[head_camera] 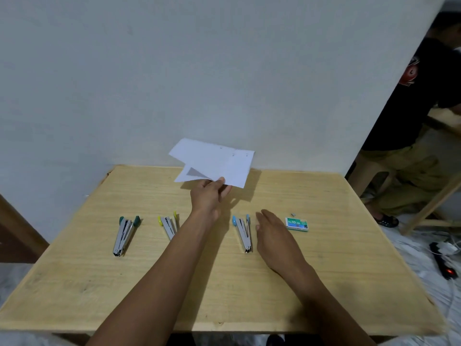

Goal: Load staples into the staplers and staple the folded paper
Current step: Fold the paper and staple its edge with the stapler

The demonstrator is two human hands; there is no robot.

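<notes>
Nearest you, the pale wooden table (74, 283) meets a grey wall (124, 71), and a seated person (411, 121) is off to the right. A green stapler (126, 236), yellow stapler (168, 227) and blue stapler (243, 233) lie opened in a row. Your left hand (208, 196) pinches the folded paper (217, 163) above the far edge. Your right hand (273, 232) is flat and empty, between the blue stapler and the staple box (296, 224).

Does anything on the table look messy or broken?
Only small things. A loose bit of staples lies just behind the staple box, outside it. The green stapler, yellow stapler and blue stapler all lie swung open, which looks ready for loading, not broken.
</notes>
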